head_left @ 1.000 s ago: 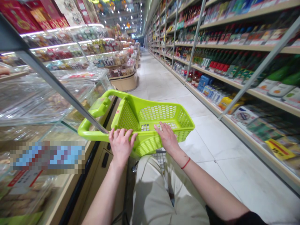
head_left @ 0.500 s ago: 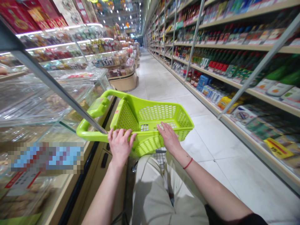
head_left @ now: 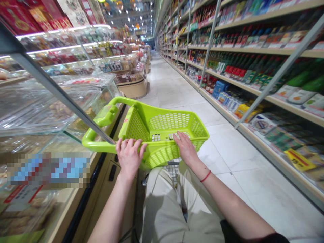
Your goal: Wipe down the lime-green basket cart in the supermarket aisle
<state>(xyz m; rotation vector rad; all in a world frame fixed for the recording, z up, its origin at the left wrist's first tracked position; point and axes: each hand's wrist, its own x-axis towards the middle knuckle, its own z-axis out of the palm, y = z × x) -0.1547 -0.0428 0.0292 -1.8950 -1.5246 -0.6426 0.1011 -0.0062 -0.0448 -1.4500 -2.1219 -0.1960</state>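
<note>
A lime-green shopping cart [head_left: 174, 145] stands crosswise in front of my knees, its handle end to the left. Its upper basket has perforated walls and nothing in it. My left hand [head_left: 129, 155] has its fingers hooked over the near rim, close to where a grey metal pole [head_left: 73, 101] crosses the handle side. Further right along that rim rests my right hand [head_left: 186, 148], palm down, with fingers stretched over the edge into the basket and slightly apart. A red string bracelet [head_left: 205, 176] circles the right wrist.
A glass-sided display counter [head_left: 83, 138] with packaged food runs along my left. Tall shelves [head_left: 243, 89] of bottles and boxes line the right side. Between them a pale tiled floor [head_left: 169, 91] stretches away. A yellow price tag [head_left: 300, 160] sticks out at lower right.
My right hand has slid slightly to the right along the rim. My left hand and the cart have stayed practically in place.
</note>
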